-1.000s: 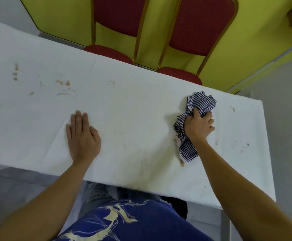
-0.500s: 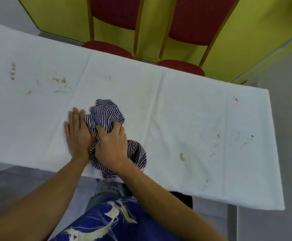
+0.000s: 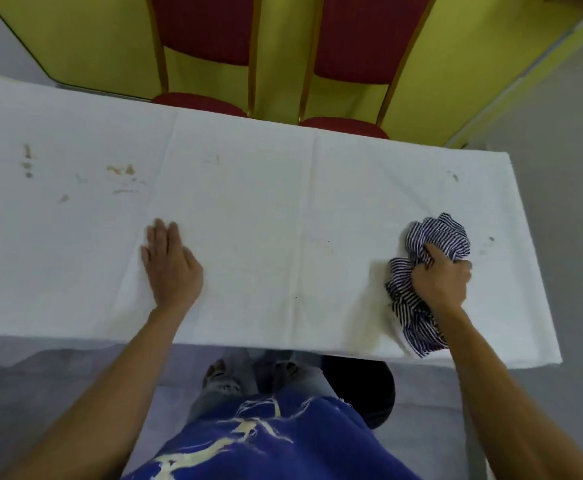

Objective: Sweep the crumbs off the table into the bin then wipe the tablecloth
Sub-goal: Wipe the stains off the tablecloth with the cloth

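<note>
A white tablecloth (image 3: pixel 266 202) covers the table in front of me. My right hand (image 3: pixel 441 277) is shut on a crumpled blue-and-white striped cloth (image 3: pixel 437 237), pressing it onto the tablecloth near the right end. My left hand (image 3: pixel 170 265) lies flat, palm down, fingers together, on the tablecloth left of centre. Brown stains and crumbs (image 3: pixel 120 171) mark the far left part, and small specks (image 3: pixel 453 176) sit near the right far edge. A dark round bin (image 3: pixel 369 386) shows under the table's near edge, partly hidden by my body.
Two red chairs with gold frames (image 3: pixel 210 46) (image 3: pixel 363 39) stand pushed against the far side of the table. A yellow wall is behind them. Grey floor lies to the right of the table's end.
My right hand has dragged the striped cloth from beside my left hand across to the right end of the table. The brown spot near the front right no longer shows. My left hand stayed put.
</note>
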A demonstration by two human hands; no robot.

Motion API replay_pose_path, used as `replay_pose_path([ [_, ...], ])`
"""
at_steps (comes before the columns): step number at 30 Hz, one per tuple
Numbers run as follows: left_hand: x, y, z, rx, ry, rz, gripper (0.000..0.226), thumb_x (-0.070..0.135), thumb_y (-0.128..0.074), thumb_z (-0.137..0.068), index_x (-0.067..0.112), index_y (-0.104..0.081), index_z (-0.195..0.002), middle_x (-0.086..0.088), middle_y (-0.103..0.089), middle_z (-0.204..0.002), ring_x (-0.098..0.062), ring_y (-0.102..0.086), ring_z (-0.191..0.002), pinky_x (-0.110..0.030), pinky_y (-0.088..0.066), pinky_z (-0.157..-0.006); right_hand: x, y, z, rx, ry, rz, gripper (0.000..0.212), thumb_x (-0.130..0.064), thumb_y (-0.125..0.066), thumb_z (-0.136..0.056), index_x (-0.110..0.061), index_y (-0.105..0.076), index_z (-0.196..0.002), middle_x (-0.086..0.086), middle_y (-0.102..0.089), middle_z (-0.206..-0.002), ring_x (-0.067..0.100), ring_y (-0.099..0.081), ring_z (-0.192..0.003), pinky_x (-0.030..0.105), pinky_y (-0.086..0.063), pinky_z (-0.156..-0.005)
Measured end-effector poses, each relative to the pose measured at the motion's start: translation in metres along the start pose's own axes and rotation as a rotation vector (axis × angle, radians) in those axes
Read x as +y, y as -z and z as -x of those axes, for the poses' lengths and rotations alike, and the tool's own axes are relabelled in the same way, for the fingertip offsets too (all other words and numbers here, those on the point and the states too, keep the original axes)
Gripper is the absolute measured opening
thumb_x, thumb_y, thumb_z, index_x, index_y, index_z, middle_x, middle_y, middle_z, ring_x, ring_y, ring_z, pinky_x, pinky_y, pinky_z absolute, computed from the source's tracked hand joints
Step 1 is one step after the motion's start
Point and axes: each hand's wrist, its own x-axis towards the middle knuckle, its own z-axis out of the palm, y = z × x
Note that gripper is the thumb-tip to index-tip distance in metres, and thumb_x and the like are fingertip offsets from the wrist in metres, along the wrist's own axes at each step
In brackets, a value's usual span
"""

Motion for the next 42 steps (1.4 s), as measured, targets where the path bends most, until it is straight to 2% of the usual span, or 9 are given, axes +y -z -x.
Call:
replay_pose_path([
  [4,-0.013,0.022,0.008,-0.059,0.018,0.128,0.054,0.003,-0.032,-0.100,0.000,-0.026,-0.153,-0.015,-0.016,-0.164,-0.026,-0.007,-0.154,-0.040,-0.004,-0.126,-0.087,-0.041,0.085,-0.036,0.449,-0.187,0.050,-0.032,-0.044,-0.086,-0.024,-0.060,-0.133,0.032,-0.056,-0.113,0.045,-0.057,-0.095,0.042,-0.050,-0.082],
  [10,-0.064,0.031,0.049,-0.033,-0.007,-0.005,0.068,0.034,-0.037,-0.093,0.006,-0.026,-0.154,-0.013,-0.016,-0.165,-0.026,-0.007,-0.154,-0.049,0.000,-0.122,-0.189,-0.124,0.276,-0.284,0.963,0.011,0.049,-0.024,-0.052,-0.091,-0.028,-0.051,-0.140,0.024,-0.046,-0.128,0.044,-0.052,-0.104,0.047,-0.050,-0.079],
  [16,-0.079,0.032,0.066,0.016,-0.050,-0.117,0.057,0.036,-0.015,-0.105,0.014,-0.024,-0.157,-0.007,-0.013,-0.166,-0.021,-0.006,-0.154,-0.049,0.000,-0.124,-0.097,-0.093,0.200,-0.103,0.664,0.089,0.054,-0.010,-0.057,-0.086,-0.029,-0.056,-0.137,0.026,-0.048,-0.122,0.044,-0.054,-0.092,0.048,-0.054,-0.072],
  [23,-0.078,0.030,0.062,-0.009,-0.014,-0.094,0.060,0.035,-0.013,-0.104,0.008,-0.019,-0.157,-0.005,-0.010,-0.166,-0.021,-0.006,-0.154,-0.049,-0.001,-0.124,-0.033,-0.031,0.110,-0.102,0.102,0.099,0.053,-0.019,-0.044,-0.095,-0.031,-0.045,-0.146,0.027,-0.035,-0.137,0.049,-0.045,-0.119,0.054,-0.042,-0.101],
  [27,-0.076,0.032,0.063,-0.004,-0.016,-0.093,0.059,0.033,-0.017,-0.104,0.006,-0.021,-0.156,-0.008,-0.014,-0.166,-0.023,-0.009,-0.154,-0.050,-0.003,-0.124,-0.135,-0.074,0.190,-0.154,0.439,-0.130,0.053,-0.027,-0.049,-0.098,-0.028,-0.037,-0.149,0.024,-0.049,-0.131,0.043,-0.055,-0.111,0.049,-0.051,-0.092],
  [31,-0.092,0.034,0.063,-0.069,-0.076,-0.136,0.071,0.047,-0.022,-0.098,0.013,-0.009,-0.159,-0.007,-0.003,-0.167,-0.022,0.001,-0.154,-0.050,0.003,-0.123,-0.211,-0.134,0.312,-0.197,0.808,0.018,0.053,-0.023,-0.054,-0.095,-0.022,-0.042,-0.147,0.021,-0.055,-0.117,0.041,-0.056,-0.098,0.046,-0.051,-0.077],
  [34,-0.093,0.038,0.063,-0.037,-0.055,-0.102,0.073,0.047,-0.022,-0.096,0.011,-0.012,-0.158,-0.006,-0.006,-0.167,-0.022,-0.002,-0.154,-0.048,0.006,-0.123,-0.191,-0.139,0.298,-0.147,0.921,0.121,0.050,-0.020,-0.059,-0.090,-0.024,-0.051,-0.140,0.016,-0.055,-0.108,0.035,-0.055,-0.088,0.040,-0.047,-0.068],
  [38,-0.086,0.036,0.062,0.015,-0.039,-0.104,0.058,0.033,-0.017,-0.105,0.007,-0.020,-0.157,-0.007,-0.011,-0.166,-0.021,-0.006,-0.154,-0.050,-0.002,-0.124,-0.123,-0.104,0.223,-0.029,0.678,0.213,0.053,-0.012,-0.055,-0.086,-0.023,-0.054,-0.138,0.020,-0.054,-0.106,0.037,-0.054,-0.086,0.041,-0.046,-0.068],
  [42,-0.088,0.034,0.064,0.015,-0.038,-0.107,0.057,0.032,-0.018,-0.106,0.006,-0.019,-0.156,-0.007,-0.010,-0.166,-0.021,-0.005,-0.154,-0.050,-0.001,-0.124,-0.050,-0.054,0.142,-0.041,0.322,0.391,0.058,-0.014,-0.048,-0.090,-0.025,-0.040,-0.146,0.028,-0.045,-0.129,0.045,-0.048,-0.110,0.050,-0.045,-0.089],
])
